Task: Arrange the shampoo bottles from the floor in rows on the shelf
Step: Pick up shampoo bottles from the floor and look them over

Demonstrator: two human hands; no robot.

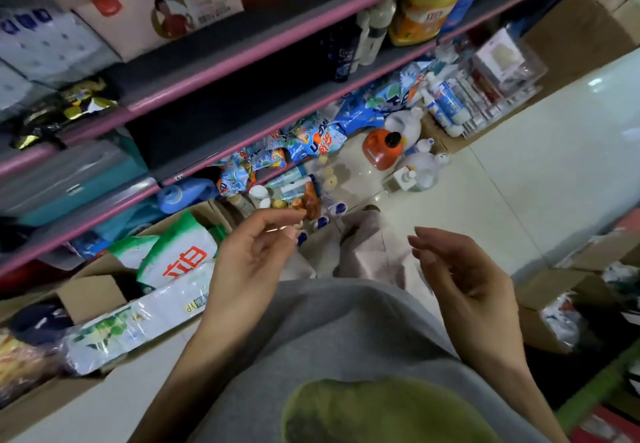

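Both hands are held empty above the floor (467,200), fingers loosely curled: the left hand (249,262) with palm up, its thumb and forefinger nearly meeting on nothing, the right hand (460,276) relaxed and apart from it. Small bottles (304,200), probably the shampoo though blurred, are seen clustered on the floor at the foot of the shelf (242,58), just past the left fingertips. 2 dark and white bottles (356,44) are stood on the shelf near its far end.
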